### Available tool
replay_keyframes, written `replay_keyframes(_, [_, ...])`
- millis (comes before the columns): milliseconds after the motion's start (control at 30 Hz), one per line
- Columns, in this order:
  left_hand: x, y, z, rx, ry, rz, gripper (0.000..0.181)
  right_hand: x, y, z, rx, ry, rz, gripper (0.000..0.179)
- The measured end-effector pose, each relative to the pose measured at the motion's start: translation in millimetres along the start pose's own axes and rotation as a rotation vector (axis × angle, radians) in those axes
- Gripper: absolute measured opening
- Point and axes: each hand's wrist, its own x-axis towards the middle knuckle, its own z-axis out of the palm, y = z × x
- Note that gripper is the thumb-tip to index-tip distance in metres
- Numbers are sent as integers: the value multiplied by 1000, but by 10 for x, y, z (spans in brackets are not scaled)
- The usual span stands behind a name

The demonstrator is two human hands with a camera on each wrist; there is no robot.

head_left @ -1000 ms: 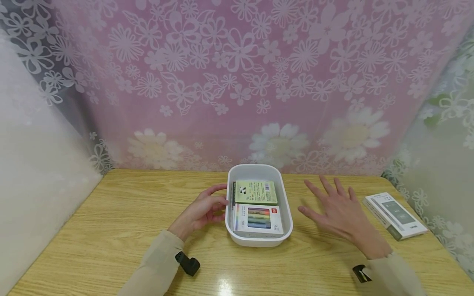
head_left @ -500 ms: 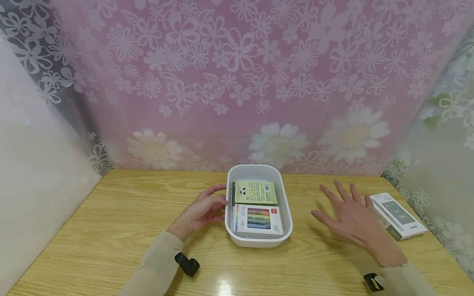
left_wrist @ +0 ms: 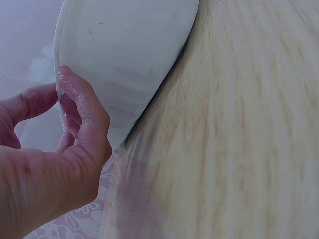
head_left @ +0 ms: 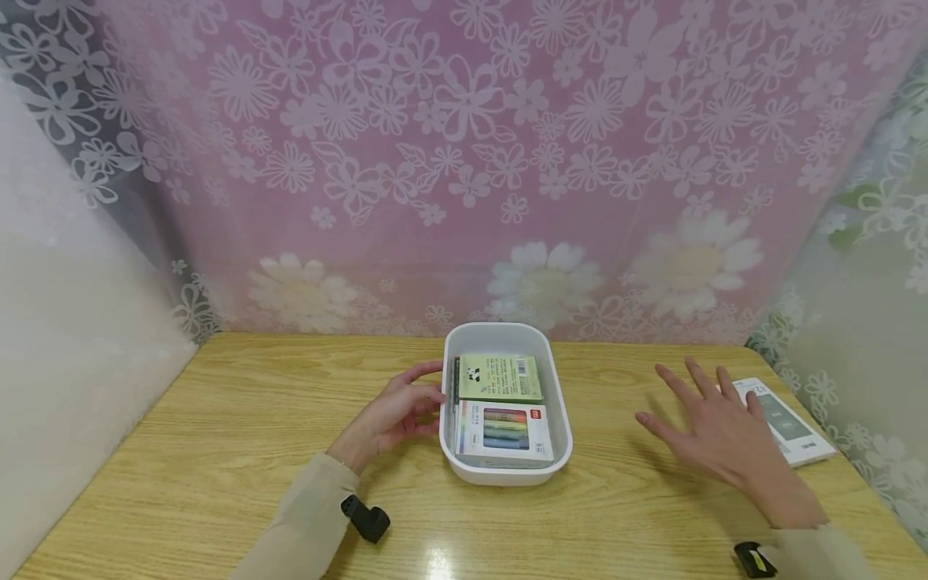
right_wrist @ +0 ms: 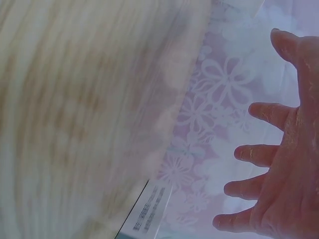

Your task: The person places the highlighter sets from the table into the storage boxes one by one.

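Note:
A white plastic storage bin (head_left: pixel 507 475) stands mid-table. My left hand (head_left: pixel 395 409) holds its left side by the rim, and in the left wrist view the thumb and curled fingers (left_wrist: pixel 84 107) meet the bin's rim and outer wall. Inside lie a pale green box (head_left: pixel 500 377) with a panda picture and, nearer me, a white box (head_left: pixel 536 435) of coloured sticks seen through a window. To the right, my right hand (head_left: pixel 725 435) hovers with fingers spread, holding nothing. It partly covers a white box (head_left: pixel 805 439) with a grey-green panel on top.
The wood-grain table (head_left: pixel 239 419) extends to both sides of the bin. Pink flowered curtain (head_left: pixel 471 177) hangs behind its back edge, with pale cloth at left and right. A dark strip of something shows along the bin's inner left wall.
My right hand has moved right, away from the bin and over to the white box, fingers still spread. The left hand has stayed at the bin's side.

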Motion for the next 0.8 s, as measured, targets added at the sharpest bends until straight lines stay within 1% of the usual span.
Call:
replay_keyframes(400, [-9,4,4,5,-4,4,64,-61,349,55,-1,-47,63,88])
replay_keyframes(500, [-4,1,5,1,-8,4,64,-70,441,69,-6,-46,80,90])
replay_keyframes(667, [0,-1,0,-4,-10,4,64,-69,563,90,-29,-30,81,90])
replay_keyframes(800, [1,1,-9,-5,-10,2,63,-57,654,82,-32,-51,89,91])
